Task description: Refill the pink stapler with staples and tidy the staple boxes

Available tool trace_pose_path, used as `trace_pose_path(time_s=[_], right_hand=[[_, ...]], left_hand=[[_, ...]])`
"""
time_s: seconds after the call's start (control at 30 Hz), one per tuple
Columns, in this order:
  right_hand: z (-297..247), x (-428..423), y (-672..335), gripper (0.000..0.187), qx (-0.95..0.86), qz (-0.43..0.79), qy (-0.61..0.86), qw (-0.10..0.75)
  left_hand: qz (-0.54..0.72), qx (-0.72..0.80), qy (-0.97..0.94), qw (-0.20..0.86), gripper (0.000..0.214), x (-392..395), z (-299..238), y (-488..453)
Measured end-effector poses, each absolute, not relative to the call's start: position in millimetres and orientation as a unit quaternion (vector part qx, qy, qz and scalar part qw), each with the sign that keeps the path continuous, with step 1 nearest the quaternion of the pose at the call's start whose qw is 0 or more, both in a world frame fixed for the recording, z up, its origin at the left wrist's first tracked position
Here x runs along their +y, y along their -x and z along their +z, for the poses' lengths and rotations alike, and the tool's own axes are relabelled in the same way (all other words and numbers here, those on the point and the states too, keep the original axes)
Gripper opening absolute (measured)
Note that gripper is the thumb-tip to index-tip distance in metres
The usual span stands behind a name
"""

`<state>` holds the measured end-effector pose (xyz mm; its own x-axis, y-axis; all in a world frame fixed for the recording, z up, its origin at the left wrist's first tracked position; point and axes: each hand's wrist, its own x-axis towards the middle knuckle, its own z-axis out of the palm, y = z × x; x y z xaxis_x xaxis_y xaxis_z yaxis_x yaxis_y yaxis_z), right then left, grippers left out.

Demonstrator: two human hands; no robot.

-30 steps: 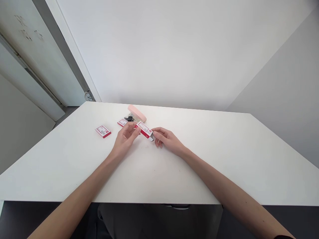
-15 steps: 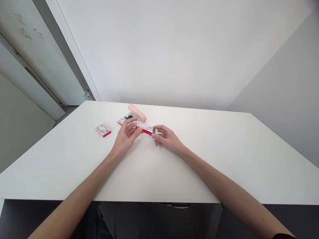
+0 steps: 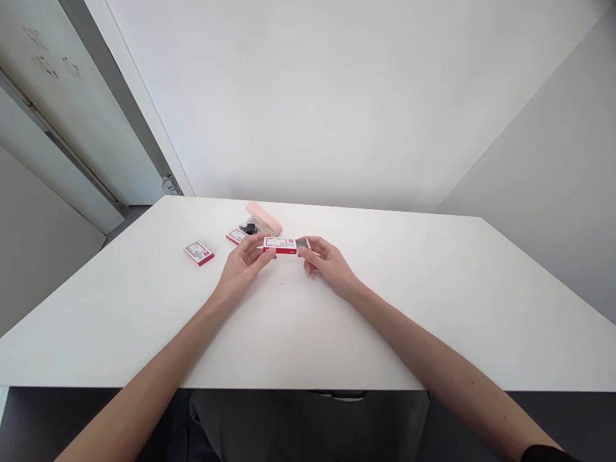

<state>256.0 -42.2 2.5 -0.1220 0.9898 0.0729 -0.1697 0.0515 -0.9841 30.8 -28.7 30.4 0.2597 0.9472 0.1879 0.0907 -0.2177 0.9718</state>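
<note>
My left hand [image 3: 245, 262] grips the left end of a small red-and-white box [image 3: 280, 243], thumb along its near side and fingers behind. My right hand [image 3: 330, 263] pinches at the box's right end, where a grey piece [image 3: 301, 244] sticks out beside a pale end flap. Whether the grey piece is a tray or the contents I cannot make out. The box is held level above the white table. Just behind my left hand lies a second red-and-white box [image 3: 236, 236], partly covered by a dark object [image 3: 249, 228].
A pink, long, rounded object [image 3: 264, 218] stands with its upper part raised behind my hands. Another red-and-white box [image 3: 199, 253] lies flat to the left. The white table [image 3: 423, 301] meets a wall at the back, and its near edge runs in front of my body.
The held box has turned from slanting to nearly straight across. My right hand has shifted slightly right, and more of the grey piece shows at the box's end.
</note>
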Motion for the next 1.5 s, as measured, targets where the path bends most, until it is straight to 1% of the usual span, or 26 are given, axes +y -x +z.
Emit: trace_pose_path(time_s=[0.23, 0.77, 1.1, 1.5], right_hand=[[6.4, -42.8, -257.4, 0.055, -0.495, 0.567, 0.398, 0.524], [10.9, -47.4, -260.3, 0.050, -0.474, 0.614, 0.379, 0.504], [10.1, -49.2, -258.8, 0.058, -0.499, 0.611, 0.374, 0.488], [8.6, -47.6, -259.0, 0.056, -0.512, 0.600, 0.370, 0.491]], left_hand=[[0.438, 0.411, -0.634, 0.487, 0.060, -27.8, 30.6, -29.6], [0.408, 0.388, -0.647, 0.514, 0.056, -28.8, 29.9, -30.3], [0.386, 0.385, -0.657, 0.521, 0.058, -26.9, 27.6, -30.4], [0.391, 0.392, -0.647, 0.524, 0.060, -26.1, 26.8, -31.7]])
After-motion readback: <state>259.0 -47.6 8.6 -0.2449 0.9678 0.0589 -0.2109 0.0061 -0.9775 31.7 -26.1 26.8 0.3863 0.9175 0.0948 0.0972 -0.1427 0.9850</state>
